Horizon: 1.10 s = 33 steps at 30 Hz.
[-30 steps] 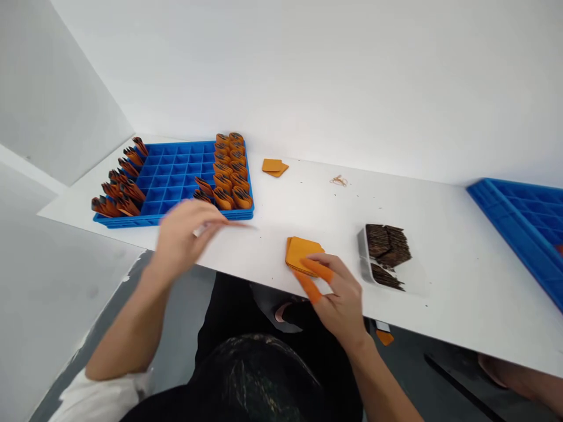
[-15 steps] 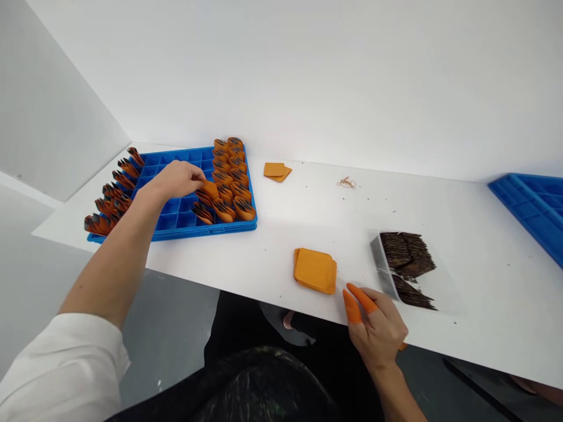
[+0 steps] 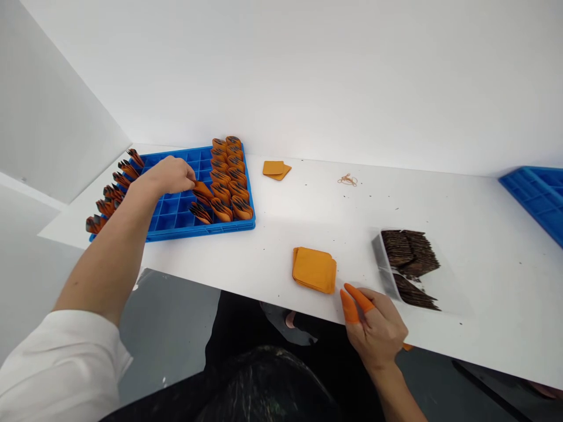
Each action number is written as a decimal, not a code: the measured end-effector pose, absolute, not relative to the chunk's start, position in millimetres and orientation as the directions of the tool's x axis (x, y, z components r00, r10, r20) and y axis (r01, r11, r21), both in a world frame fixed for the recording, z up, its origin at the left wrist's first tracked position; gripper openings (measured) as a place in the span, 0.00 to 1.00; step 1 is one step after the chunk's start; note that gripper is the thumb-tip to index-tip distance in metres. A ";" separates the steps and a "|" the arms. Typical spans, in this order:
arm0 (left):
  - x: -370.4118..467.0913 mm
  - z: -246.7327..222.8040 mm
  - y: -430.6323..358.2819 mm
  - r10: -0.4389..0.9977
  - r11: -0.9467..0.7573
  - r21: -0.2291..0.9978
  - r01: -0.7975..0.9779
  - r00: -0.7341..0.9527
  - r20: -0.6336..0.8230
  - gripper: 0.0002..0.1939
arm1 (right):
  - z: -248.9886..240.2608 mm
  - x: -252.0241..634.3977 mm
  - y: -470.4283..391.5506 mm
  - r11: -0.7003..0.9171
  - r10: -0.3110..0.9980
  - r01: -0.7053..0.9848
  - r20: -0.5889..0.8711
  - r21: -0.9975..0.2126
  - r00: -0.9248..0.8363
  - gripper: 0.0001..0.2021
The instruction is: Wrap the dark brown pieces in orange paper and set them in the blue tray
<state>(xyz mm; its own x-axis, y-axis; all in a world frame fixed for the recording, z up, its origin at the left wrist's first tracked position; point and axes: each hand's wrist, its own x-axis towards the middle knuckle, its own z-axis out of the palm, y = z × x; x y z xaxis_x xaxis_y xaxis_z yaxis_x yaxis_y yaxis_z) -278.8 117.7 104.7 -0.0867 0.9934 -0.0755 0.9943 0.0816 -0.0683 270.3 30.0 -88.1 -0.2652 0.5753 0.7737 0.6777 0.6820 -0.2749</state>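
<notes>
My left hand (image 3: 173, 174) reaches over the blue compartment tray (image 3: 197, 232). Its fingers are closed on a small orange packet (image 3: 203, 191), which tilts down among the filled compartments. Folded orange packets with dark contents (image 3: 221, 209) stand in the tray's right-hand columns, and more of them line its left side, partly behind my forearm. My right hand (image 3: 378, 328) rests at the table's front edge, thumb and forefinger in orange finger cots, held apart with nothing between them. Just left of those fingertips lies a stack of flat orange packets (image 3: 314, 269).
A clear plastic box (image 3: 385, 269) holding thin dark brown pieces (image 3: 409, 252) stands right of the stack. Farther back lie two orange packets (image 3: 273, 168) and some rubber bands (image 3: 348, 180). Another blue tray (image 3: 534, 193) sits at the far right. Dark crumbs dot the white table (image 3: 281, 223).
My left hand has shifted slightly left, and the orange packet in it tilts lower into the tray. My right hand stays almost where it was. The view has moved a little.
</notes>
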 end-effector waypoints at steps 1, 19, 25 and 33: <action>-275.6 106.3 118.1 0.993 0.079 -0.115 0.990 -0.089 -0.078 0.14 | -87.9 270.4 29.9 0.680 0.578 0.679 0.772 -0.275 -0.266 0.13; -233.5 60.3 40.0 0.988 0.008 0.165 0.986 -0.033 0.148 0.50 | -87.6 268.8 30.4 0.667 0.563 0.708 0.781 -0.234 -0.272 0.09; -223.9 54.1 33.7 0.975 0.043 0.240 0.970 -0.093 0.202 0.43 | -89.3 268.4 29.7 0.649 0.590 0.711 0.769 -0.272 -0.245 0.09; -243.5 81.0 72.7 0.972 0.159 0.312 0.937 -0.203 0.117 0.22 | -88.9 268.3 29.4 0.662 0.579 0.700 0.776 -0.267 -0.251 0.06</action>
<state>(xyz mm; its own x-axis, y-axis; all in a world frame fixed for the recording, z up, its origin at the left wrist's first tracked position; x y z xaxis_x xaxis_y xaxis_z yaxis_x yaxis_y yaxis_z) -243.5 72.7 81.0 -0.2035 0.9721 0.1170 0.9367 0.1585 0.3121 268.3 29.4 -88.9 -0.2507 0.5789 0.7759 0.7004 0.6618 -0.2674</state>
